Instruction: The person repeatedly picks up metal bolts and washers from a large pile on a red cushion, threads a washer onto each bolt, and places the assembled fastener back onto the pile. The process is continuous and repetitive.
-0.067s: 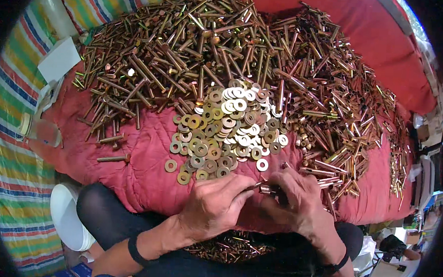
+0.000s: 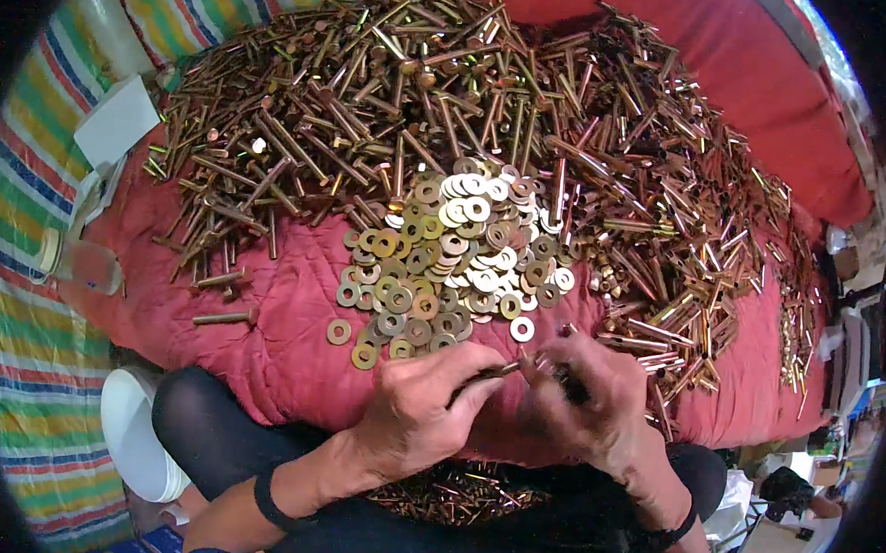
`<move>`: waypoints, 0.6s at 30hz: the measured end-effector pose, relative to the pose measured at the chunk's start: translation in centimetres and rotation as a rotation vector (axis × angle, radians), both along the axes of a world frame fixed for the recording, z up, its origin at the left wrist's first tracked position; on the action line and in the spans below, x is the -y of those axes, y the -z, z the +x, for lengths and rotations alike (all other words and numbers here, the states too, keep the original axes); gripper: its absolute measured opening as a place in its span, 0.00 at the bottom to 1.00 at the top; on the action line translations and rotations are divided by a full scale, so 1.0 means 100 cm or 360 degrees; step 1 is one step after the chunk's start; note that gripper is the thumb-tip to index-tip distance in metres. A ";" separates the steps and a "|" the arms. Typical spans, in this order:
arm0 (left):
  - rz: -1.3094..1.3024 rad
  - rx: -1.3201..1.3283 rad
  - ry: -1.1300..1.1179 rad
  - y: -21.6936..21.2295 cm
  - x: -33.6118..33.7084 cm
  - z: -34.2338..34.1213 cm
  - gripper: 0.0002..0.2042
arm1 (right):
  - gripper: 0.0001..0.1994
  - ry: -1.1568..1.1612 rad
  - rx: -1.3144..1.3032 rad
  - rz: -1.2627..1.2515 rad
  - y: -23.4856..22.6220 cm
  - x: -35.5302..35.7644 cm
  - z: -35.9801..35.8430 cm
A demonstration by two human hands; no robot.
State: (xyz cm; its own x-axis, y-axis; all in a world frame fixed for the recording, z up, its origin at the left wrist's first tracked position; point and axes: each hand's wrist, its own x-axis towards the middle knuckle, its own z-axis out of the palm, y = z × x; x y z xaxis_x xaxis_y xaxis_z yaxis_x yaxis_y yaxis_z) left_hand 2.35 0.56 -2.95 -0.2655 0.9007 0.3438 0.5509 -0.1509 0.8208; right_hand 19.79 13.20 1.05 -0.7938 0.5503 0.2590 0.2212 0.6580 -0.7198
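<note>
My left hand (image 2: 425, 398) is closed, thumb and fingers pinching a thin metal bolt (image 2: 504, 368) that points toward my right hand. My right hand (image 2: 597, 397) is curled at the bolt's free end, its fingers partly smeared by motion. What lies inside its grip is hard to make out. Just beyond both hands, flat round washers (image 2: 421, 306) are heaped on a red quilted cloth (image 2: 289, 344). Behind them spreads a big pile of brassy hex-head bolts (image 2: 321, 120). To the right lie many coppery metal sleeves and rods (image 2: 656, 228).
One loose bolt (image 2: 224, 318) lies on the cloth at the left. A clear jar (image 2: 88, 263) and a white box (image 2: 117, 121) stand along the left edge. A white bucket (image 2: 134, 431) is beside my knee. More small metal parts (image 2: 462, 495) sit between my legs.
The fingers of my right hand have shifted and lifted slightly at the bolt's end. A shiny short metal tube seen there before is now blurred or hidden. My left hand has barely moved.
</note>
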 end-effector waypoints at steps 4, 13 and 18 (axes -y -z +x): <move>-0.0317 0.0756 0.0080 -0.004 0.002 0.006 0.10 | 0.18 0.0447 -0.0594 -0.1110 -0.007 -0.003 -0.006; -0.0498 0.1583 0.0235 -0.010 -0.002 0.019 0.09 | 0.20 0.0267 -0.1539 -0.1837 0.012 0.009 -0.029; -0.0379 0.1681 0.0179 -0.012 -0.002 0.008 0.09 | 0.23 0.0497 -0.0940 -0.1624 0.010 0.014 -0.025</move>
